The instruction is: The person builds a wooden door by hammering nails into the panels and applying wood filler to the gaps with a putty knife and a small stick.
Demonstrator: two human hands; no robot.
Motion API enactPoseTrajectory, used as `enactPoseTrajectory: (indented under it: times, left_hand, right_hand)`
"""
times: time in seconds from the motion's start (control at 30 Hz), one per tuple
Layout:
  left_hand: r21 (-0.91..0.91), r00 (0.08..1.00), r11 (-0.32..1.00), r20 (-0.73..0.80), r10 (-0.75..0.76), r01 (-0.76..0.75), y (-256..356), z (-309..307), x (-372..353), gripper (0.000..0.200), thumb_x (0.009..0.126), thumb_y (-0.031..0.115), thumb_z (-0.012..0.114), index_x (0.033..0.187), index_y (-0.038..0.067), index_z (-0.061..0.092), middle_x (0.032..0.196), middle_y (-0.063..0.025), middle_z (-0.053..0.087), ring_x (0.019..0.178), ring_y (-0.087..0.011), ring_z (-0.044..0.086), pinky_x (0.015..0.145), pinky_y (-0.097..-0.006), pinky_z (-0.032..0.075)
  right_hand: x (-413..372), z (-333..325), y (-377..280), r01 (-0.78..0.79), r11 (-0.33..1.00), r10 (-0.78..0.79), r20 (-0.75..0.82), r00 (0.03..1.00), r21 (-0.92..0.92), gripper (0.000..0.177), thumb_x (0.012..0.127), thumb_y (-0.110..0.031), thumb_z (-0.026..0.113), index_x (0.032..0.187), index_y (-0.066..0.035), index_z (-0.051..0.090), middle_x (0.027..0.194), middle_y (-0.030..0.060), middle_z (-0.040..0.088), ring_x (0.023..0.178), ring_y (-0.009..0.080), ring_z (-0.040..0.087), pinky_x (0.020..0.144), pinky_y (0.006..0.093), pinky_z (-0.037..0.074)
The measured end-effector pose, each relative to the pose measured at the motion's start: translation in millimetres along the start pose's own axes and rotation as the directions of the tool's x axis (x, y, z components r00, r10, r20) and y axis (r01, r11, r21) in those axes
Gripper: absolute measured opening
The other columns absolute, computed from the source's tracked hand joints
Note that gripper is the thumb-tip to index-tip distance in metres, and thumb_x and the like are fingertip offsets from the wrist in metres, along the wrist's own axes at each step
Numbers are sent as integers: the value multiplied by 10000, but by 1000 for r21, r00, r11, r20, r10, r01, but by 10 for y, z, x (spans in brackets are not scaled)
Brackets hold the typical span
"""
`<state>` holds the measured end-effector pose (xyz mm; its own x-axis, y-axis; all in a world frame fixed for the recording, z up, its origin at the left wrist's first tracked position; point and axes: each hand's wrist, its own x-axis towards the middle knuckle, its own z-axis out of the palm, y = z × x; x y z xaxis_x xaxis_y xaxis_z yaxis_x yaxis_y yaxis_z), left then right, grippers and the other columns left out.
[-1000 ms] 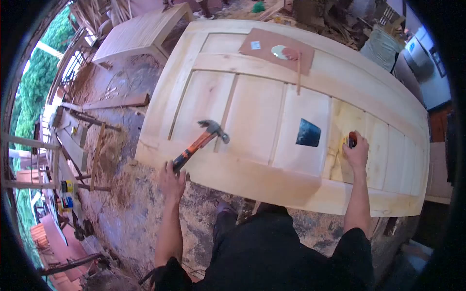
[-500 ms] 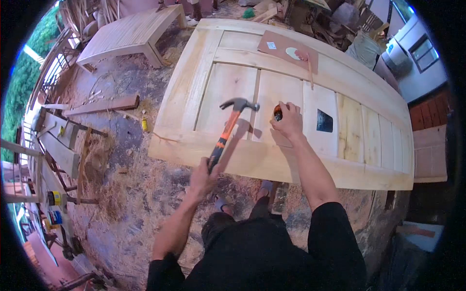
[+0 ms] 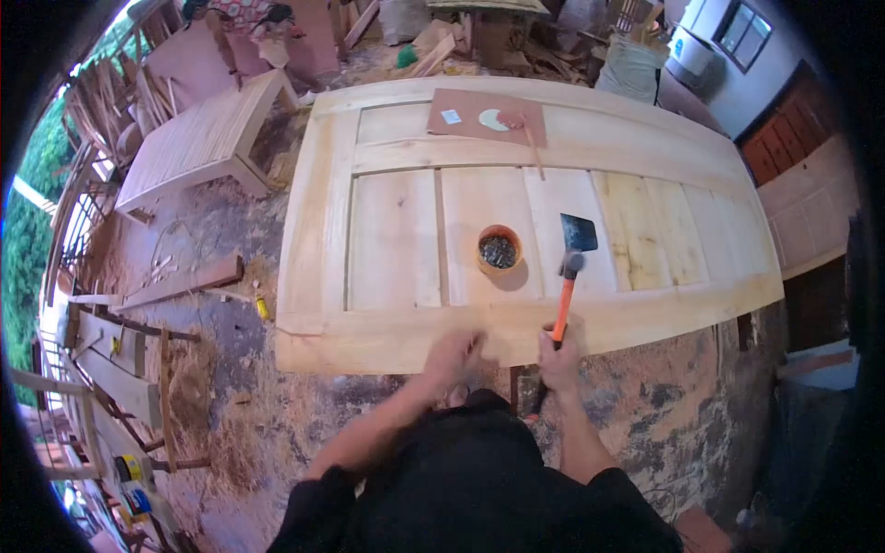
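A pale wooden panelled door [image 3: 396, 336] lies flat before me. My right hand [image 3: 557, 361] grips the orange handle of a claw hammer [image 3: 564, 300] at the door's near edge, and the hammer's head rests on the panel beside a dark flat blade [image 3: 579, 232]. An orange cup of nails [image 3: 499, 251] stands upright on a middle panel, left of the hammer. My left hand [image 3: 454, 353] is blurred over the near rail, and I cannot tell whether anything is in it.
A brown sheet [image 3: 466, 129] with a pale disc and a thin stick lies at the door's far end. A slatted wooden bench [image 3: 198, 138] stands to the left. Loose planks [image 3: 184, 281] and sawdust cover the floor, with stacked timber at the back.
The hammer has passed from my left hand to my right. The cup of nails left my right hand and now stands on the door. My left hand dropped to the near rail.
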<state>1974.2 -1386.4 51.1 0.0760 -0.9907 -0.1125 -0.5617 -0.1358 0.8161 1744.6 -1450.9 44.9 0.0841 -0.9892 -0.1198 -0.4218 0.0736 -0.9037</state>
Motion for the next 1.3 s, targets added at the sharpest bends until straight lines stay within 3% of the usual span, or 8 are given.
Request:
enactPoseTrajectory:
  times: [0.13,0.27,0.37,0.47,0.93,1.07,1.2,1.3]
  left_hand:
    - [316,916,887,-108,387,-337,130,-157,1399,163,852,164,693,978,60,695,913,-156,695,970,-334,670,826,-445,533]
    - [694,988,707,144,48,-135,306,-135,2153,153,850,145,695,983,114,764,1021,-95,749,1006,-252,708,829,-386,565]
    - [699,983,699,183,29,-151,411,-90,2252,150,870,160,688,985,119,776,1044,-97,761,979,-248,738,787,-371,584]
    - [618,978,769,204,40,-160,437,-240,2222,155,869,110,650,966,65,763,1037,-165,754,955,-317,742,804,-421,594]
    - [101,944,939,9,329,-329,-217,-402,2339,171,878,209,723,960,61,699,884,-180,724,832,-371,717,733,-467,571]
    - [-195,972,953,-10,233,-230,-289,-760,2033,155,949,173,676,989,24,666,942,-175,747,844,-331,731,740,-419,571]
    - [-218,998,975,36,53,-44,-954,-1232,1158,242,969,123,647,1176,5,685,1003,-176,747,874,-174,718,772,-321,571]
    - [-433,988,898,-82,-129,81,-1420,-1313,468,238,973,117,647,1146,-40,688,996,-149,743,904,-176,720,801,-303,567]
  right_hand:
    - [-163,-420,260,77,981,-98,-114,989,-180,233,909,-131,694,1071,-14,573,750,59,545,677,175,573,615,352,465]
    - [-441,-434,556,-70,997,68,-84,994,-21,238,895,-143,729,1012,-6,575,788,88,554,744,191,582,665,364,473]
    - [-634,-284,441,69,942,-124,-150,981,-327,243,911,-139,719,1036,7,570,814,111,570,757,236,594,716,396,483]
    - [-795,-47,443,-141,967,92,-225,970,-212,236,922,-126,697,1074,13,582,874,155,608,814,317,619,756,429,491]
    - [-848,361,590,-169,928,74,-281,957,-333,337,938,-143,681,1197,20,540,960,193,635,872,365,634,797,434,501]
    - [-814,364,385,-103,893,-36,-298,954,-437,285,956,-148,673,1162,7,554,908,139,625,788,286,627,764,423,508]
    - [-773,227,469,-362,915,336,-157,929,-180,366,949,-95,638,1285,0,526,1078,175,630,972,286,627,835,398,496]
    - [-806,277,561,-269,942,236,-173,956,-199,341,953,-91,629,1264,4,527,1037,167,628,934,232,625,788,366,503]
